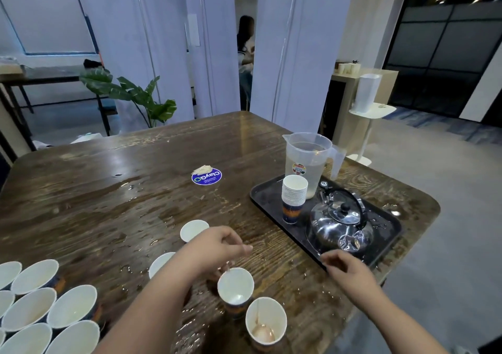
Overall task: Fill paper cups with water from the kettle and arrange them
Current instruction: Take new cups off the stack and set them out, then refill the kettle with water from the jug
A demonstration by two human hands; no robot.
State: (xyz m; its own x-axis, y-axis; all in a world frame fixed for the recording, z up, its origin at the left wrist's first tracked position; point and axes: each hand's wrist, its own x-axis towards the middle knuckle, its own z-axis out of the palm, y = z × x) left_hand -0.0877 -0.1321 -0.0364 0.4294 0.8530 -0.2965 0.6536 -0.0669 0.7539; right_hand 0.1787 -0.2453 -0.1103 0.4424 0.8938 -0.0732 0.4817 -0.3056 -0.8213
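A white paper cup (235,288) stands near the front edge of a wet wooden desk (108,196), its rim pinched by the fingers of the left hand (217,247), which reaches in from the lower left. Just beside it, nearer the camera, a second cup (266,322) holds a little brownish liquid. Two more cups (194,230) (160,264) stand behind the left forearm, partly hidden by it. A cluster of open cups (51,310) fills the lower-left corner of the desk, packed rim to rim.

The right hand (346,268) hovers with loosely curled fingers at the near corner of a black tray (264,196); whether it touches the tray cannot be told. On the tray rests a shiny steel kettle (339,226) with a black-knobbed lid, its handle upright. Behind it stands a stack of nested cups (294,197), and behind that a clear plastic jug (308,160) partly filled with water.

Puddles and droplets spread over the desk. A round blue sticker (207,177) lies near the centre. Beyond the desk stand a leafy green plant (135,95) and white partitions (293,49), with a seated person (245,44) visible through the gap.
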